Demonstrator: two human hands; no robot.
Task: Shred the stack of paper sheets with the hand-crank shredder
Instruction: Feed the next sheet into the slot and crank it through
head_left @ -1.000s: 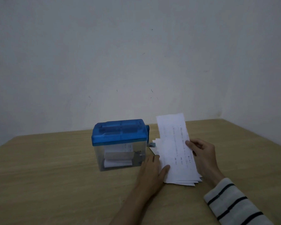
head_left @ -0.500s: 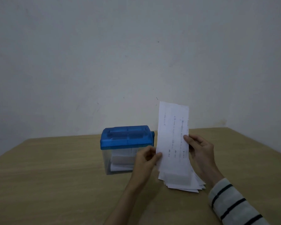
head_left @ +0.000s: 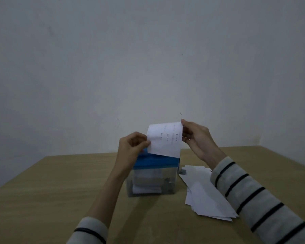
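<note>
Head camera is looking down at a wooden table (head_left: 60, 187) that is standing against a pale wall (head_left: 113, 59); its far edge is running along the wall and its far right corner is showing at the right. The left half of the table and the near edge are giving wide room for moving.

Near the middle of the table the shredder (head_left: 153, 178) is standing, with a blue top and a clear bin where white paper is lying inside. A small grey part, maybe the crank (head_left: 183, 171), is sticking out at its right side, touching the stack.

Just beside the shredder, toward the right edge, the stack of sheets (head_left: 206, 196) is lying flat and fanned; the striped right sleeve (head_left: 253, 196) is crossing over it.

One sheet (head_left: 164, 138) is standing upright over the blue top, its lower edge at the top of the shredder. The left hand (head_left: 132, 147) is pinching its left edge with curled fingers, and the right hand (head_left: 195, 136) is pinching the upper right corner.
</note>
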